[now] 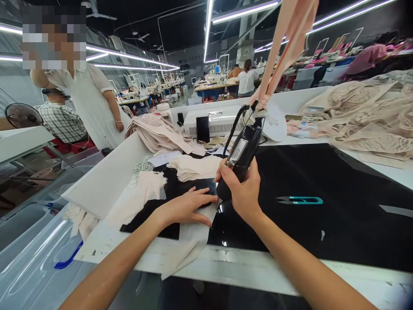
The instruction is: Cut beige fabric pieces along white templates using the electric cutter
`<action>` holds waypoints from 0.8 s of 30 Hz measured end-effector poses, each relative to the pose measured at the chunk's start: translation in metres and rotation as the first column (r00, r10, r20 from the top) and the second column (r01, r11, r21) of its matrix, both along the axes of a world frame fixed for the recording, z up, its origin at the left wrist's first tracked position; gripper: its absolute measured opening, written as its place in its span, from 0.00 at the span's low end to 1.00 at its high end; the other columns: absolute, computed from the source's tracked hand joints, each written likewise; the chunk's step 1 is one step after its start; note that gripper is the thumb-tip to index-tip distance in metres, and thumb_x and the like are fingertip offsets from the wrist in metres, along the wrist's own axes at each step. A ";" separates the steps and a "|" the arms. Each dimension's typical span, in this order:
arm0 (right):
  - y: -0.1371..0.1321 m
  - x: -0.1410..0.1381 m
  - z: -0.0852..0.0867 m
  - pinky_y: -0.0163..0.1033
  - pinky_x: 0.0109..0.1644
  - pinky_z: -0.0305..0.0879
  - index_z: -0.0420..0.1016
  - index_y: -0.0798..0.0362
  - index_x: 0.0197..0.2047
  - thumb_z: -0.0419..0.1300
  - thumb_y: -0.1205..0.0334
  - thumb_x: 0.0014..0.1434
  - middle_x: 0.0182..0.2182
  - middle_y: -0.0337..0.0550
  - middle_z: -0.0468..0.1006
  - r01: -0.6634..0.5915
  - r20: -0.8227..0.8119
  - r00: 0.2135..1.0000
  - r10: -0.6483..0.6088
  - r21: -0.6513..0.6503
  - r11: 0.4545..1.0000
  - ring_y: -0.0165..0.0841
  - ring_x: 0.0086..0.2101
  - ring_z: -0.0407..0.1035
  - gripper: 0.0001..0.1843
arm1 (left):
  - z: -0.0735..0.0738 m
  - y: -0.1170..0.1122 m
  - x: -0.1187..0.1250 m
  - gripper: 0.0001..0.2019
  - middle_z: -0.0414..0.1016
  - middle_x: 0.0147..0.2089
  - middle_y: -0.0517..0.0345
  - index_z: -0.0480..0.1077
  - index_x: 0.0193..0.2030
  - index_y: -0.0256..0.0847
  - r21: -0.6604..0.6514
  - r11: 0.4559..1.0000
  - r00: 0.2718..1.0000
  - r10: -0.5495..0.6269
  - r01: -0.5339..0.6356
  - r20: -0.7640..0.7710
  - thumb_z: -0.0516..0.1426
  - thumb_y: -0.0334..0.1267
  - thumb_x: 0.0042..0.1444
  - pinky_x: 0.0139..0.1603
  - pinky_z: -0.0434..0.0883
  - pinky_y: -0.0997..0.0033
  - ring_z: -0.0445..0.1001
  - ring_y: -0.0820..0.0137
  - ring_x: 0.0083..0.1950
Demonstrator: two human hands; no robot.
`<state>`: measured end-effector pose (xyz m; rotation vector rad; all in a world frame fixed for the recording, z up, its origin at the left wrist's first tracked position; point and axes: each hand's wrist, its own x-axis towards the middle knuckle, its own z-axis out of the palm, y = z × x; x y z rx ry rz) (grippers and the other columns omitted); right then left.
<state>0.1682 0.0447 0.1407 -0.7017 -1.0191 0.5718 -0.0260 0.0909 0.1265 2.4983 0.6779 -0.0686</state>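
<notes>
My right hand [243, 189] is wrapped round a black corded electric hand tool [244, 148] with a silver switch plate. Peach fabric strips [274, 56] tied at its top run upward. The tool's lower end is down by the table, close to my left fingertips, and its working tip is hard to make out. My left hand [187, 206] lies with fingers spread on a thin pale fabric piece [190, 241], holding nothing. That piece hangs over the table's front edge. Behind it lie a stack of cream fabric pieces [196, 167] and a crumpled cream piece [138, 193].
Teal thread snips [300, 200] lie on the black table mat [290, 172]. Beige garments [371, 112] are heaped at right, folded fabric [158, 131] at back left. A white vented box [213, 120] stands behind. Clear plastic bins [32, 258] and a standing person [87, 99] are at left.
</notes>
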 end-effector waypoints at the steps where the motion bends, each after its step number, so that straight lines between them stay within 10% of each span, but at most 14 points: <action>1: -0.001 0.000 0.000 0.39 0.29 0.77 0.73 0.42 0.47 0.79 0.49 0.63 0.33 0.33 0.81 -0.002 0.001 1.000 0.002 0.000 1.000 0.33 0.25 0.73 0.20 | 0.001 0.000 0.000 0.33 0.72 0.84 0.52 0.70 0.80 0.53 -0.004 1.000 1.000 0.001 -0.001 -0.002 0.73 0.48 0.73 0.91 0.41 0.27 0.50 0.49 0.93; 24: -0.011 -0.005 -0.021 0.42 0.38 0.78 0.74 0.43 0.52 0.76 0.45 0.67 0.39 0.36 0.81 -0.013 0.059 0.998 0.015 -0.038 0.999 0.36 0.34 0.78 0.20 | 0.003 0.002 0.004 0.28 0.69 0.86 0.50 0.73 0.76 0.52 -0.050 0.999 1.000 0.007 -0.007 -0.010 0.71 0.48 0.73 0.91 0.36 0.25 0.51 0.49 0.93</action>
